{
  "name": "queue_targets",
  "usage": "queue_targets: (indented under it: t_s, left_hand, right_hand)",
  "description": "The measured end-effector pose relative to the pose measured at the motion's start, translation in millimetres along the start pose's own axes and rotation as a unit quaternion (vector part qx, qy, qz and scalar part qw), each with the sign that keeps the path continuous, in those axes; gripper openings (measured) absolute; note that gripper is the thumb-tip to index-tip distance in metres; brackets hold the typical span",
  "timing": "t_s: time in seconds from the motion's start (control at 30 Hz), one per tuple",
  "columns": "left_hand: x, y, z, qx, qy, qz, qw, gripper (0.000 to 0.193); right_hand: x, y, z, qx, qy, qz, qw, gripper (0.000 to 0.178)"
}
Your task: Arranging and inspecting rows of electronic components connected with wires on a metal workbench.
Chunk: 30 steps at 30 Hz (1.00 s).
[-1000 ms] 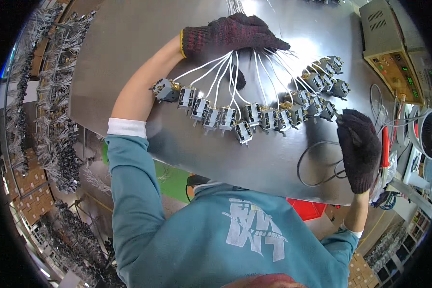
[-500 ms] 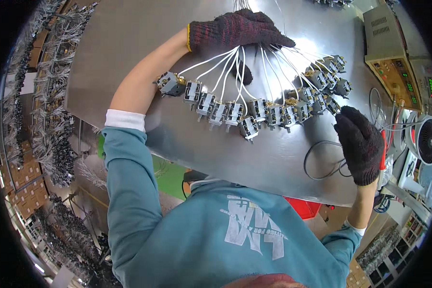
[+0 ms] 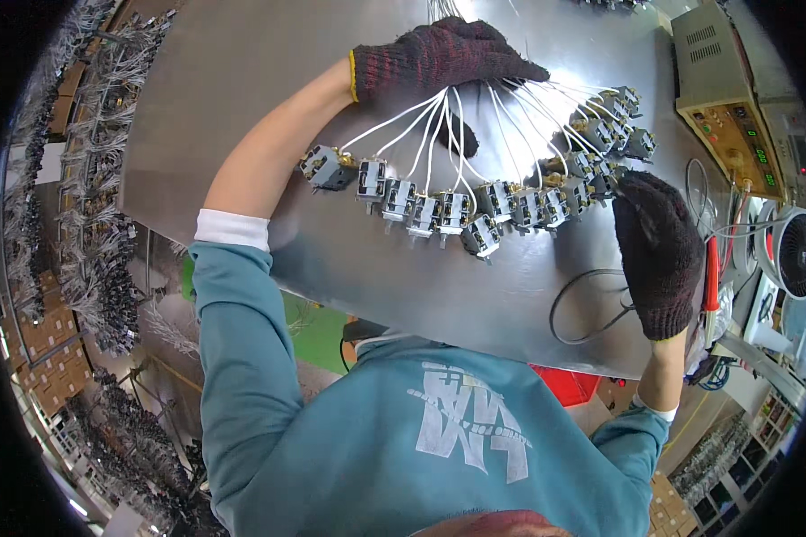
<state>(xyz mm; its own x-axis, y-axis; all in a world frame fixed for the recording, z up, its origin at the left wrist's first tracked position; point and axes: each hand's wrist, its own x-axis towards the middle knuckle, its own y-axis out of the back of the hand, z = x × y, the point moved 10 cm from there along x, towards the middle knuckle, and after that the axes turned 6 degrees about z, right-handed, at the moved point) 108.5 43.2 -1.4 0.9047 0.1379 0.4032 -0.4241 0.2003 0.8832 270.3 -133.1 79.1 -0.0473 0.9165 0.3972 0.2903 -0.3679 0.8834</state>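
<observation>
Since half a second ago, the right hand (image 3: 659, 243) has shifted left. One metal table (image 3: 403, 295) lies under two gloved hands. I cannot tell whether the right fingers grip. Twelve or more grey blocks (image 3: 398, 200) lie on the table, beside those fingertips. White wires (image 3: 394, 118), too bunched to count, are gripped in the closed left hand (image 3: 448, 63).

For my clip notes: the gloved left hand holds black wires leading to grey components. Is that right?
Not quite: the wires are white, not black, as the head view shows. The gloved left hand does hold them, and they lead to grey components.
</observation>
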Motion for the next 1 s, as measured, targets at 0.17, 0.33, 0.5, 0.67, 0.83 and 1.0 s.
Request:
queue_targets:
  t_s: [0.17, 0.33, 0.5, 0.67, 0.83, 1.0]
  left_hand:
    - [-1.2, 13.0, 4.3, 0.004, -0.05, 0.054, 0.997, 0.091]
    - [-5.9, 17.5, 6.0, -0.037, -0.047, 0.054, 0.997, 0.097]
    - [-6.1, 25.1, 8.7, -0.043, -0.051, 0.08, 0.995, 0.09]
    - [-8.8, 21.4, 6.7, -0.045, -0.061, 0.092, 0.993, 0.089]
    - [-6.7, 17.8, 1.3, -0.06, -0.052, 0.083, 0.993, 0.089]
    - [-9.3, 14.2, -5.9, -0.052, -0.032, 0.066, 0.996, 0.087]
  right_hand:
    - [7.8, 0.9, -8.6, 0.004, 0.013, -0.046, 0.999, 0.027]
    - [8.4, -4.1, -14.9, -0.013, 0.001, -0.058, 0.998, 0.027]
    - [4.8, -5.1, -15.6, 0.148, -0.092, 0.008, 0.985, 0.027]
    - [5.6, -14.3, -21.9, 0.052, -0.012, 0.028, 0.998, 0.028]
    - [12.0, -14.0, -32.9, -0.017, 0.035, -0.008, 0.999, 0.029]
    - [2.3, -10.1, -26.2, 0.075, -0.061, 0.029, 0.995, 0.026]
